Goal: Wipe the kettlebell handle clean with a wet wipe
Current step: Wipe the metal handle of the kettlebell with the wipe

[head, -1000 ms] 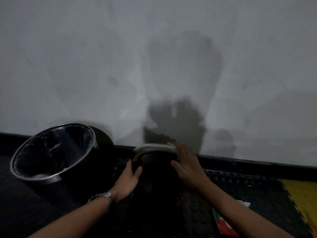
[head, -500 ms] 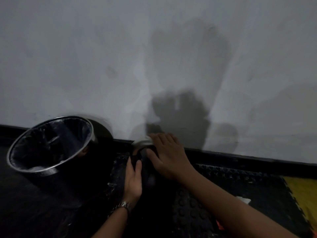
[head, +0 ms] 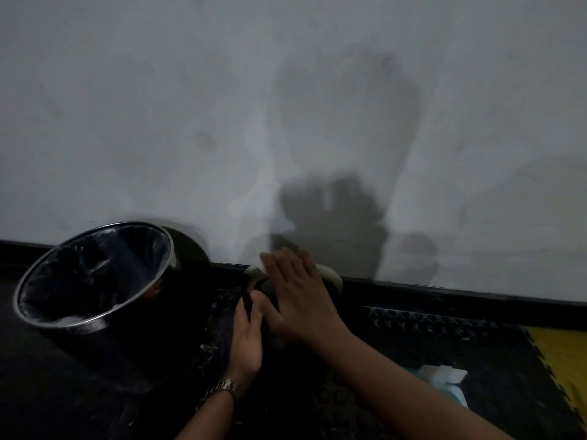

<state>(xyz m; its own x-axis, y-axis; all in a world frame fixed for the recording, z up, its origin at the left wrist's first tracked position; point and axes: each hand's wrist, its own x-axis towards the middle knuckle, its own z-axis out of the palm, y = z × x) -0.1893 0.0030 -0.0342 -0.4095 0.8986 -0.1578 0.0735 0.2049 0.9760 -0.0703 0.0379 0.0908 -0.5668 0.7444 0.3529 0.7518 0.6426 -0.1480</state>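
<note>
i see the kettlebell [head: 279,300] on the dark studded floor mat [head: 444,338], close against the base of the grey wall [head: 286,90]. its pale handle [head: 330,274] shows only at both ends. my right hand [head: 298,296] lies over the handle, fingers extended and together; the wet wipe [head: 259,267] is barely visible at the fingertips. whether the fingers curl round the handle, i cannot tell. my left hand [head: 246,338], wristwatch [head: 222,387] on the wrist, rests flat against the kettlebell's left side, fingers straight. a lined metal bin [head: 92,274] stands to the left. a wipe packet [head: 444,381] lies on the mat at right
</note>
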